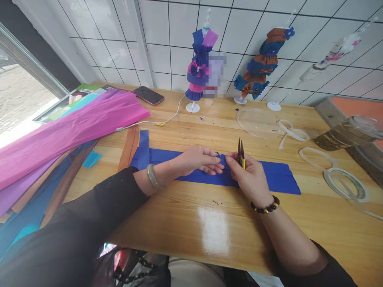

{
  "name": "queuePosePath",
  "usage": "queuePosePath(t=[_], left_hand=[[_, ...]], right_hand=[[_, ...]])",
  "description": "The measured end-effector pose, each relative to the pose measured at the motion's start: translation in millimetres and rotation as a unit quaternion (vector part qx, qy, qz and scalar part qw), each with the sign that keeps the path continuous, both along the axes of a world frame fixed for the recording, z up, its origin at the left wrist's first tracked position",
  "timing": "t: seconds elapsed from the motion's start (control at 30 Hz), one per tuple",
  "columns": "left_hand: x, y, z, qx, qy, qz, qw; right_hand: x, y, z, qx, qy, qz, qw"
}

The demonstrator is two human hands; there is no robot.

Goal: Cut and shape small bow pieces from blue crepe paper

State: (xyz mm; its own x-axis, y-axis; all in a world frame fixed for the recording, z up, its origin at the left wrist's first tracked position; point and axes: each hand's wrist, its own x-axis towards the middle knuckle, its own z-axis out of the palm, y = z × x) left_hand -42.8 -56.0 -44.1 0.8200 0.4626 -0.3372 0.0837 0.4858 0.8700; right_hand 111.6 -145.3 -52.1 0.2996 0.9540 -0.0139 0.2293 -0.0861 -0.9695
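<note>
Between my hands is a small blue crepe-paper piece (221, 158) with a jagged, cut upper edge. My left hand (199, 159) comes in from the left, thumb and fingertips closed on one side of it. From the other side, my right hand (251, 175) pinches it between thumb and forefinger. That same hand keeps a pair of scissors (241, 153) in its palm, dark blades pointing up and a bit of yellow handle showing. Under both hands a long blue paper strip (278, 175) lies flat on the wooden table (179, 215). A narrower blue strip (144, 147) crosses its left end.
Pink paper (89, 119) and other coloured sheets cover the left side. A phone (149, 95) and two paper-dressed stands (197, 71) (254, 73) are at the back. On the right are a clear disc (257, 122), a tape roll (360, 187) and a dark jar (344, 135).
</note>
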Motion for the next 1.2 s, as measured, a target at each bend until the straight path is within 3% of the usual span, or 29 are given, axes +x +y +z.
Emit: queuePosePath(t=[0.13, 0.53, 0.6, 0.77, 0.83, 1.2], left_hand=[[0.6, -0.6, -0.6, 0.008, 0.003, -0.003, 1.0], [2.0, -2.3, 2.8, 0.027, 0.017, -0.006, 0.999], [1.7, -1.6, 1.6, 0.018, 0.011, -0.004, 1.0], [-0.1, 1.9, -2.5, -0.004, -0.015, 0.003, 1.0], [-0.5, 2.8, -3.1, -0.003, -0.024, 0.002, 1.0], [4.0, -1.4, -4.7, 0.051, -0.006, 0.016, 0.999]], right_hand=[[-0.2, -0.8, -0.2, 0.013, -0.088, -0.016, 0.996], [-2.0, -0.5, 0.8, 0.028, -0.147, -0.021, 0.988], [-2.1, 0.1, 1.3, 0.014, -0.105, -0.021, 0.994], [-2.4, 2.1, 2.8, -0.028, 0.125, 0.01, 0.992], [-2.6, 2.1, 2.4, -0.043, 0.143, 0.017, 0.989], [-2.6, 0.1, -0.7, -0.012, -0.094, -0.017, 0.995]])
